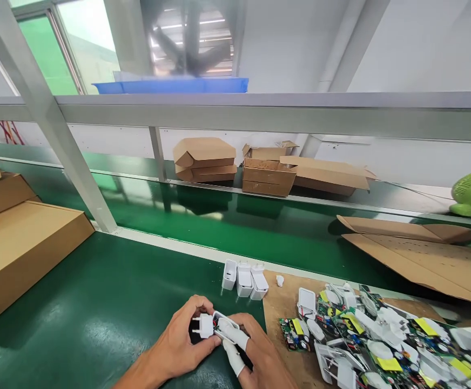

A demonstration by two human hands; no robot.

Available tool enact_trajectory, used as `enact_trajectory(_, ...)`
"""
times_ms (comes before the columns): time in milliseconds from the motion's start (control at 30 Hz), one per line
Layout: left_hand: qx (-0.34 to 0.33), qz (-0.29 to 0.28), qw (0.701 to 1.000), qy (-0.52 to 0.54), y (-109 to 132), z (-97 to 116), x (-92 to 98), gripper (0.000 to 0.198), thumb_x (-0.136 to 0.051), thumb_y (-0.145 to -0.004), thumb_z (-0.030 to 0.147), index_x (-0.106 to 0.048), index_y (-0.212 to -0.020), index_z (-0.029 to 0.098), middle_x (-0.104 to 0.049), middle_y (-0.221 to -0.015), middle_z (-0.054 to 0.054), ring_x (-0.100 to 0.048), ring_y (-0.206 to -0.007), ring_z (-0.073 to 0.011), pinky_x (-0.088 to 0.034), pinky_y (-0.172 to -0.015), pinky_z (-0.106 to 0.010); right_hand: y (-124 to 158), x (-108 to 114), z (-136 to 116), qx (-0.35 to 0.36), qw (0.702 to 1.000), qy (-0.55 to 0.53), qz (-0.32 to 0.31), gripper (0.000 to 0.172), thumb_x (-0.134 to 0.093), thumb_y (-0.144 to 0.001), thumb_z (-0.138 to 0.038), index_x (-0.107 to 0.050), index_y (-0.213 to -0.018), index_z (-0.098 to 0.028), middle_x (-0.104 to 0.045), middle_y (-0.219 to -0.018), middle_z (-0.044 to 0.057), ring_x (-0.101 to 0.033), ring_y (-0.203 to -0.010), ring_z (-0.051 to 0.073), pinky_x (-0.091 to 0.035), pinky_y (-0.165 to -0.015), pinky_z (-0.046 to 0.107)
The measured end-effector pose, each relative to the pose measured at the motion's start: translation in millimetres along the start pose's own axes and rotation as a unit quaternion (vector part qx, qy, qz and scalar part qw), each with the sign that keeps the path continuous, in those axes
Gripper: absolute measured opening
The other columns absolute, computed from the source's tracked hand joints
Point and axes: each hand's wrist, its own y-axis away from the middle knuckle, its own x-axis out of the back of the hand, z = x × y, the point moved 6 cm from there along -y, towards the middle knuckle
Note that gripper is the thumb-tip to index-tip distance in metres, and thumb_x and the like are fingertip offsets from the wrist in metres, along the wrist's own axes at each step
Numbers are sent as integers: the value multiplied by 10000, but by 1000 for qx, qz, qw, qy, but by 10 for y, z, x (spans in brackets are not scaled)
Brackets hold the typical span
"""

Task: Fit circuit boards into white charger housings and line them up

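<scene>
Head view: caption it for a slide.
Both hands on an open white plug casing, beside heaped circuit boards and white parts.

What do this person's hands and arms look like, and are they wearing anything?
The left hand wears no glove, and no sleeve shows on its forearm. The right hand wears white, tube-like covers on two digits; the rest is ungloved.

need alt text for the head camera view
A person's left hand holds a white plastic two-pin plug casing, touched by the right hand, which wears white finger covers, above a dark green worktop. At right lies a heap of green circuit boards and white plastic parts.
</scene>
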Motion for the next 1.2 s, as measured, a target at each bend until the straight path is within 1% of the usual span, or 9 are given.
enact_trajectory(100, -95, 28, 995, -23, 43, 126, -21, 1091, -949, -734, 535, -290, -1572, 305, -562, -1380, -135, -630, -1197, -316, -559, -1004, -446, 15, -53, 218, -148, 954, -255, 56, 293, -662, -972, -406, -749, -1184, -224, -739, -1116, 113, -714, -997, 287, -614, -869, 424)
enact_trajectory(200, -184, 63, 979, -64, 100, 303, -67, 935, -832, -885, 507, -280, -1605, 281, -561, -1359, -154, -624, -1173, -303, -570, -976, -441, 66, -187, 292, -264, 834, -477, 81, 461, -795, -878, -572, -778, -1092, -165, -767, -1002, 124, -730, -960, 309, -620, -833, 426)
enact_trajectory(300, -236, 96, 963, -87, 135, 435, -83, 803, -762, -959, 457, -319, -1587, 224, -615, -1279, -158, -641, -1116, -281, -579, -947, -416, 78, -241, 224, -299, 766, -562, 91, 492, -932, -759, -525, -798, -1041, -145, -779, -1011, 131, -729, -971, 296, -609, -780, 360)
enact_trajectory(600, -235, 105, 961, -104, 125, 485, -72, 722, -705, -987, 496, -356, -1557, 222, -662, -1232, -151, -667, -1093, -281, -603, -911, -405, 104, -286, 256, -336, 718, -597, 123, 509, -1042, -591, -460, -823, -953, -176, -789, -994, 88, -734, -947, 256, -577, -703, 280)
enact_trajectory(933, -213, 73, 970, -90, 99, 423, -100, 739, -735, -959, 546, -380, -1541, 261, -666, -1206, -128, -659, -1087, -272, -587, -934, -406, 96, -291, 290, -319, 760, -558, 94, 513, -941, -714, -543, -800, -1012, -150, -773, -995, 116, -730, -869, 258, -612, -730, 328)
enact_trajectory(1000, -191, 73, 976, -74, 106, 376, -97, 793, -760, -918, 601, -378, -1543, 298, -659, -1246, -116, -660, -1100, -272, -586, -949, -408, 95, -242, 315, -301, 801, -509, 94, 519, -861, -797, -593, -795, -1059, -151, -770, -971, 124, -731, -853, 269, -628, -748, 365)
enact_trajectory(1067, -140, 93, 985, -48, 113, 278, -64, 886, -776, -850, 697, -366, -1549, 340, -637, -1320, -109, -658, -1119, -278, -582, -959, -415, 78, -130, 301, -246, 877, -403, 95, 434, -767, -900, -551, -793, -1096, -165, -768, -992, 131, -733, -880, 277, -639, -798, 398)
enact_trajectory(1133, -75, 121, 990, -14, 121, 151, -14, 957, -762, -813, 763, -336, -1571, 363, -594, -1426, -118, -642, -1177, -294, -572, -972, -426, 52, 15, 177, -121, 963, -221, 92, 281, -681, -971, -362, -773, -1185, -204, -751, -1131, 134, -728, -1008, 278, -624, -918, 409)
enact_trajectory(1200, -22, 131, 991, 24, 121, 47, 21, 930, -735, -858, 744, -317, -1596, 361, -556, -1505, -132, -617, -1250, -305, -558, -990, -430, 71, 83, -20, 30, 996, -21, 84, 425, -577, -945, -131, -699, -1334, -251, -693, -1304, 126, -682, -1171, 263, -578, -1031, 387)
